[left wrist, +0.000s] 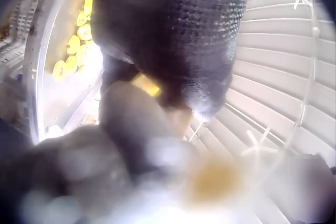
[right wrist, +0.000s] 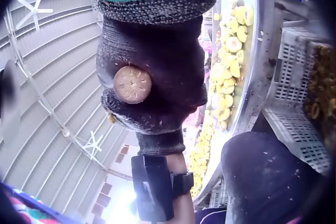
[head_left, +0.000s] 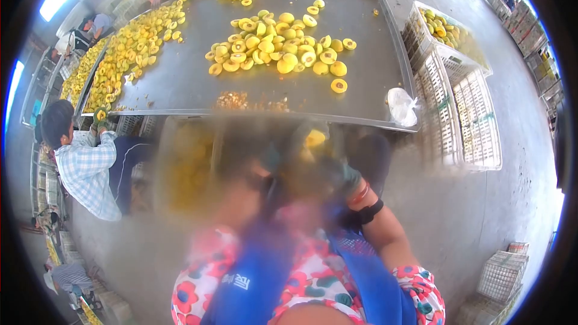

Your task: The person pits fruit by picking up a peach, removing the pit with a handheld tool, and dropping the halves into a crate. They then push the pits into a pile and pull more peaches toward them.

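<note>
In the head view my gloved hands are close together below the table edge and badly blurred. My left hand point(head_left: 271, 159) is beside a yellow fruit piece point(head_left: 314, 138). The left wrist view shows the dark glove of my left hand point(left wrist: 168, 35) with fingers curled at a small yellow piece point(left wrist: 146, 85); blurred grey fingers lie below it. My right hand point(right wrist: 152, 66), in a dark glove with a green-edged cuff, grips something with a round brown end point(right wrist: 132, 84), perhaps a handle. The rest of that object is hidden in the fist.
Halved yellow fruits point(head_left: 271, 42) lie piled on the metal table point(head_left: 192, 84), with pit scraps point(head_left: 232, 100) near its front edge. A white bag point(head_left: 401, 108) sits at the right corner. White crates point(head_left: 475, 114) stand right; a blurred yellow-filled container point(head_left: 186, 168) is left. A seated person point(head_left: 90, 162) works farther left.
</note>
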Motion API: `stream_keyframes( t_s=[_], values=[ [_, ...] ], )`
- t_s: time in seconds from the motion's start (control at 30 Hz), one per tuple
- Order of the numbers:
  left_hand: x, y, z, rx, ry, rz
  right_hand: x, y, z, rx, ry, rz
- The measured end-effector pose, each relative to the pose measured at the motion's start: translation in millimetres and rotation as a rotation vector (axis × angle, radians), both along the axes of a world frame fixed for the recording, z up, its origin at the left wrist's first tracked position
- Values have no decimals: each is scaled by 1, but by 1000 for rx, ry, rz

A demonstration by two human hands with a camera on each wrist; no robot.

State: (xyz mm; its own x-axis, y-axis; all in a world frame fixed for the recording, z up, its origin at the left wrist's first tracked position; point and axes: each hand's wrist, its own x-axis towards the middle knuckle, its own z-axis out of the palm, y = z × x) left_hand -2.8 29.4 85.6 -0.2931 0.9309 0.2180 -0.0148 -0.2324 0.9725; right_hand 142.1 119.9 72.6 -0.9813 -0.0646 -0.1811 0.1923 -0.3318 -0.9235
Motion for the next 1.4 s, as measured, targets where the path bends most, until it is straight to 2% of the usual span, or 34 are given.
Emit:
stream_keyframes(
  t_s=[0.1, 0.13, 0.2, 0.23, 0.3, 0.37, 0.4, 0.43, 0.47, 0.5, 0.53, 0.57, 0.6, 0.67, 0.7, 0.83, 0.93, 1.0, 1.1, 1.23, 1.4],
  values=[
    [9, -3, 20, -19, -47, 173, 1, 0, -4, 23, 233, 14],
    [7, -5, 23, -48, 117, 307, 1, -2, -1, 43, 268, 24],
    [-11, -13, 17, -60, 493, 563, 2, -4, 8, 13, 161, 18],
    [-25, -18, 9, -54, 698, 711, 2, -3, 12, -33, 22, 3],
    [-40, -37, -8, -193, 769, 999, 4, -5, 8, 31, -36, -45],
    [-71, -71, -25, -390, 978, 1170, 2, -5, -19, 244, 97, -97],
    [-104, -99, -44, -385, 1380, 1168, 0, -5, -38, 343, 138, -121],
    [-109, -119, -36, -534, 1126, 1272, -3, -4, -80, 425, 132, -137],
    [-111, -137, -29, -669, 861, 1359, -6, -2, -83, 444, 58, -122],
    [-124, -157, -33, -798, 928, 1359, -8, 0, -86, 463, -17, -105],
    [-138, -180, -43, -932, 993, 1357, -10, 2, -55, 416, -161, -51],
    [-152, -199, -53, -1069, 1056, 1351, -13, 3, -55, 495, -163, -35],
    [-166, -215, -64, -956, 1066, 1326, -16, 3, -54, 573, -165, -19],
    [-192, -229, -84, -723, 1079, 1265, -23, 10, -94, 899, 68, -73],
    [-200, -224, -87, -698, 1015, 1223, -27, 16, -106, 1029, 156, -110],
    [-235, -170, -87, -623, 851, 1079, -54, 64, -105, 1194, 286, -235],
    [-285, -130, -99, -613, 841, 1006, -71, 103, -70, 1112, 192, -338],
    [-323, -108, -108, -628, 826, 960, -84, 121, -34, 941, 49, -481],
    [-382, -75, -121, -654, 772, 913, -111, 173, -20, 866, -359, -500],
    [-458, -53, -153, -668, 757, 942, -138, 290, -80, 1288, -390, -655],
    [-529, -28, -181, -812, 665, 986, -168, 435, -155, 1666, -358, -748]
  ],
)
